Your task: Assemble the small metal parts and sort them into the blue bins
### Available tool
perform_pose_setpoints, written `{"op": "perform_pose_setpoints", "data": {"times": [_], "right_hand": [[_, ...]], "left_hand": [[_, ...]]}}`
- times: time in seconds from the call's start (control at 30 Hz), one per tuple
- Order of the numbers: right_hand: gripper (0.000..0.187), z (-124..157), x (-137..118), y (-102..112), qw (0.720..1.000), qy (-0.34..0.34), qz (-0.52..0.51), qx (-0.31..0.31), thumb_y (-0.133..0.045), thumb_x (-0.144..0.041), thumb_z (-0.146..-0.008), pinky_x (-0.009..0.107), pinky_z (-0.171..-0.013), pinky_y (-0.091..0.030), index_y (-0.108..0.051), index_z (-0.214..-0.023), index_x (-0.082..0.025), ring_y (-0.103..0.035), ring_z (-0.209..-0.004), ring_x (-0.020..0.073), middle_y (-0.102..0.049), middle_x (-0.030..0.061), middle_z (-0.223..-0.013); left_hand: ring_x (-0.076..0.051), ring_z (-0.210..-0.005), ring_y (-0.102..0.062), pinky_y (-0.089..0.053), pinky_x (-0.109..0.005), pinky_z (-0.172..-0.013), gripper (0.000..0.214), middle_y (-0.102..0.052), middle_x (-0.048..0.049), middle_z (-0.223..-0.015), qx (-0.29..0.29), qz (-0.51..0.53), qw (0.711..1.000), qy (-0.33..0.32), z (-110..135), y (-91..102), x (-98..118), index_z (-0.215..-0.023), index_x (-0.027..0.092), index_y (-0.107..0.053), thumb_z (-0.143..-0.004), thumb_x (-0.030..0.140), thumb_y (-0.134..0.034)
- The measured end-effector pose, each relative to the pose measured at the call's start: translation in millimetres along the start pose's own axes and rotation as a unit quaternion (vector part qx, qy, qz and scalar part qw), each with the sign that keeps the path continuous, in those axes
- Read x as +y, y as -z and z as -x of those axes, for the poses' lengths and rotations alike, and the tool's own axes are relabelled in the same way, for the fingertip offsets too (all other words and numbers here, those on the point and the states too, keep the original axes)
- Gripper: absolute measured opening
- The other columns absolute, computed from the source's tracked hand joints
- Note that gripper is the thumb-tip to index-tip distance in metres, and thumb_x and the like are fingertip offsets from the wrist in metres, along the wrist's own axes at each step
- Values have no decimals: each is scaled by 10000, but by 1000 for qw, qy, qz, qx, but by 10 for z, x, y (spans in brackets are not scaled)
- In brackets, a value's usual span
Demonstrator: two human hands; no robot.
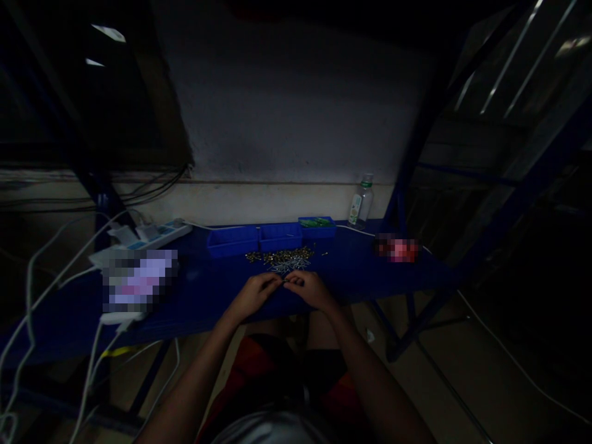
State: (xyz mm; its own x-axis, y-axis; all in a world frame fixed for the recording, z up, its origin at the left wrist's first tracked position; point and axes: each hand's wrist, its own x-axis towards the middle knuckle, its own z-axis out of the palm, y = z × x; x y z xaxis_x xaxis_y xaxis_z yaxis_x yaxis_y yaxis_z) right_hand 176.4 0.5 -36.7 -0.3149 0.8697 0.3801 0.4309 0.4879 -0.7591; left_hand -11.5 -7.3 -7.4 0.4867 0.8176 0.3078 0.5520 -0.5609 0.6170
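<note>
My left hand point(256, 292) and my right hand point(309, 288) meet at the front edge of the blue table, fingertips pinched close together. Something small and thin is between them, too small and dark to name. Just beyond my fingers lies a pile of slim silvery metal pins point(290, 265). Behind it spreads a heap of small brass-coloured metal pieces point(287, 254). Two blue bins, a left one point(231, 242) and a middle one point(280, 237), stand behind the heap. A third blue bin point(318, 233) holds thin green pieces.
A clear bottle point(362, 206) with a green cap ring stands at the back right. A blurred-out reddish object point(401, 249) lies at the right. On the left are a power strip point(160, 234), white cables point(32, 296) and a blurred-out device point(141, 280). Blue frame posts flank the table.
</note>
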Motion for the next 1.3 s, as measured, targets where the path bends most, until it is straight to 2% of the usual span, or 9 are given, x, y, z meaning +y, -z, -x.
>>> {"op": "perform_pose_setpoints", "data": {"times": [0.23, 0.5, 0.73, 1.03, 1.3], "right_hand": [[235, 23, -44, 14, 1000, 19, -11, 7, -544, -364, -792, 205, -645, -429, -631, -926, -192, -592, -696, 113, -662, 4, -805], [248, 23, -52, 0, 1000, 10, 5, 7, -552, -383, -784, 204, -642, -435, -640, -917, -194, -588, -684, 115, -662, 7, -794], [230, 19, -25, -9, 999, 32, -7, 23, -528, -364, -809, 197, -657, -428, -638, -904, -185, -594, -712, 110, -663, 6, -817], [123, 11, -68, -3, 993, 35, 113, -6, -603, -294, -761, 195, -618, -378, -650, -845, -218, -540, -675, 97, -617, -6, -771], [169, 26, -97, 4, 998, 1, 60, 16, -578, -321, -765, 198, -607, -404, -602, -893, -213, -549, -641, 95, -621, -19, -748]], "left_hand": [[-177, -811, -592, -422, -247, -737, 309, -663, -37, -889, -12, -6, 1000, -15, -36, -33, -12, -896, 195, -657, -848, 389, -422], [-176, -807, -599, -428, -237, -716, 297, -671, -39, -904, -6, -18, 1000, -7, -33, -30, -27, -879, 196, -665, -841, 378, -434], [-165, -757, -589, -429, -236, -695, 301, -664, -31, -841, 3, -3, 1000, 7, -28, -26, -29, -861, 179, -651, -837, 383, -431], [-154, -740, -579, -422, -231, -671, 195, -657, -18, -816, 14, 14, 1000, 5, -2, -8, 12, -819, 170, -639, -788, 278, -480], [-144, -687, -559, -429, -229, -646, 191, -634, -12, -740, 23, 29, 999, 26, -1, -8, 0, -796, 151, -633, -758, 267, -486]]}}
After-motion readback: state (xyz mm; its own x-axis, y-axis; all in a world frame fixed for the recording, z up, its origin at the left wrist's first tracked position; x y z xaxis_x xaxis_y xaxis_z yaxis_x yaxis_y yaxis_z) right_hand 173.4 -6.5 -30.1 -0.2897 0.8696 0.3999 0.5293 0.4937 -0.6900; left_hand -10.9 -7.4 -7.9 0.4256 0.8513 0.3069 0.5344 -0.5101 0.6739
